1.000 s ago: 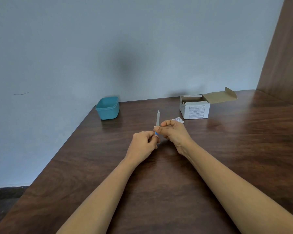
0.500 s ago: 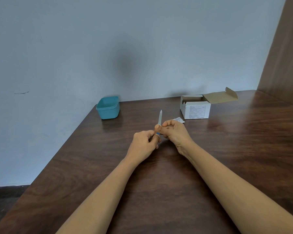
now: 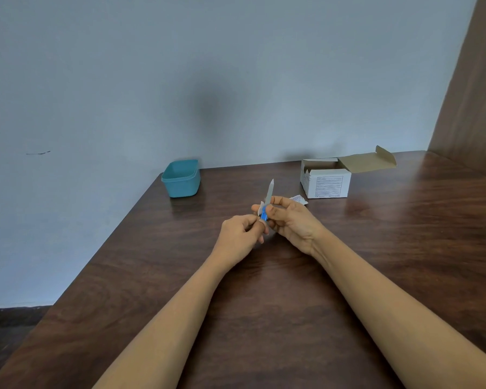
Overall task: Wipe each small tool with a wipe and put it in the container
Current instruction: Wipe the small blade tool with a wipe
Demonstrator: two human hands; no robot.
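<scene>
A small tool [image 3: 269,193] with a slim silver blade and a blue handle stands nearly upright over the middle of the table. My left hand [image 3: 240,240] pinches its blue handle from below. My right hand [image 3: 289,223] pinches a small white wipe [image 3: 262,206] around the tool where blade meets handle. The teal container [image 3: 181,178] sits open at the table's far left corner, well apart from both hands.
An open white cardboard box [image 3: 326,181] with its flap folded back stands at the far right. A torn white wipe packet [image 3: 299,199] lies just in front of it. The wooden table [image 3: 264,290] ends at the left; a brown panel [image 3: 472,94] rises at the right.
The tool has tilted slightly right and more of its blue handle shows. My right hand's fingers and the wipe have shifted a little along the tool. The arms stay put.
</scene>
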